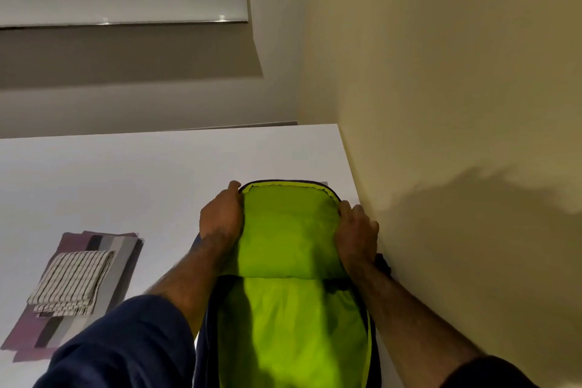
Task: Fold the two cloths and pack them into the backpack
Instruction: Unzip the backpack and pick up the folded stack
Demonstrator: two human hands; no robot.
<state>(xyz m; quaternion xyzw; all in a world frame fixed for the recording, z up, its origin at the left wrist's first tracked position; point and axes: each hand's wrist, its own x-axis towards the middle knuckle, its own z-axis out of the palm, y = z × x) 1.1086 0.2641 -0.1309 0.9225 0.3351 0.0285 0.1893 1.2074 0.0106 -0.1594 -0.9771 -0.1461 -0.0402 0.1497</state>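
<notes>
Both hands gripping the open backpack (289,309) on the white table (141,173): left hand (220,217) and right hand (357,233) clutching opposite edges of its lime-green flap. Two folded cloths stacked well apart at near left, striped cloth (72,280) atop maroon-and-grey cloth (107,246).

The backpack (283,309) runs off the bottom edge, so its lower half cannot be seen. The left hand (220,217) and right hand (357,233) hide the flap's sides, their fingertips tucked behind it. The striped cloth (71,280) covers the middle of the banded cloth (104,242).
</notes>
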